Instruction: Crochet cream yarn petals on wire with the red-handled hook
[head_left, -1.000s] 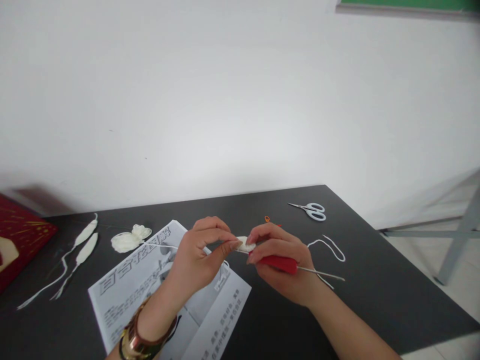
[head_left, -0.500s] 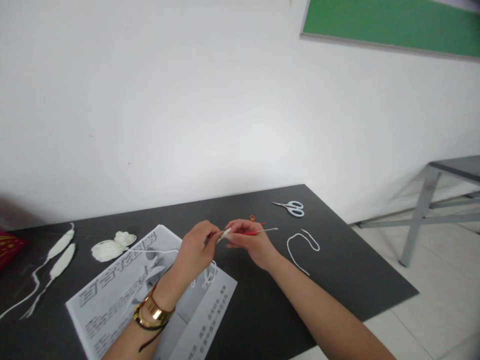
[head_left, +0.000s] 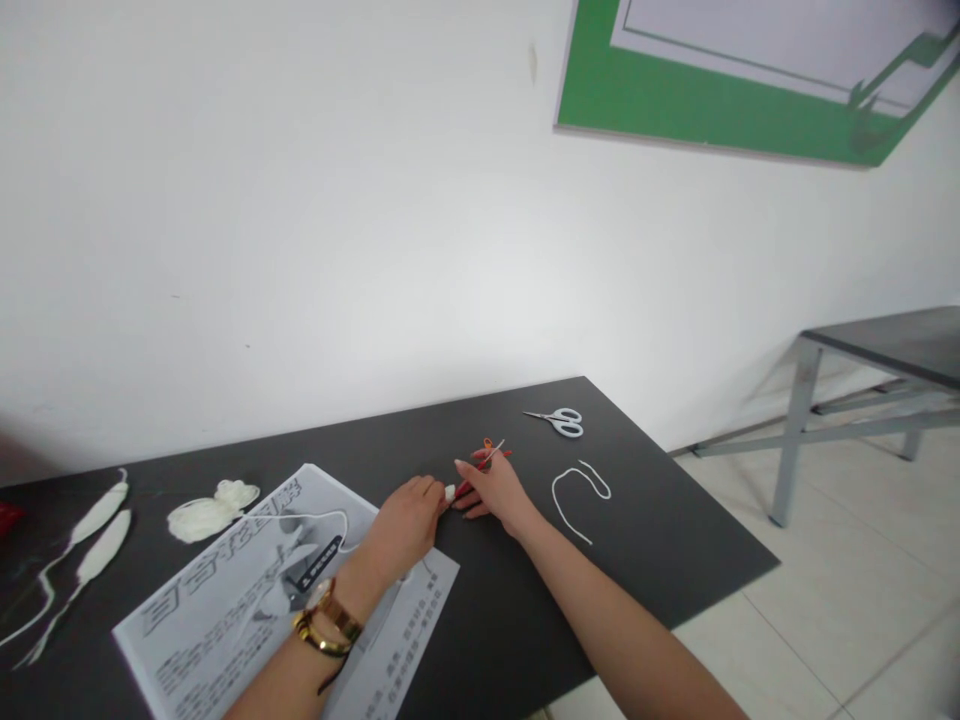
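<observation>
Here's the little white yarn piece (head_left: 450, 493), between both hands over the tabletop (head_left: 660, 530)! The left hand (head_left: 409, 515) pinches it, fingers together; the right hand (head_left: 498, 492) curls loosely round a red-handled hook (head_left: 464, 488). Printed sheet (head_left: 195, 620) under the left forearm; scissors (head_left: 568, 425) and a loose strand (head_left: 559, 507) lie rightward.

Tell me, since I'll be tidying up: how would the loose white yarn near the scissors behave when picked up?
Probably floppy: the loose white yarn lies in uneven bends. It looks light, being one thin strand. It likely won't roll, since it lies flat on the table.
</observation>
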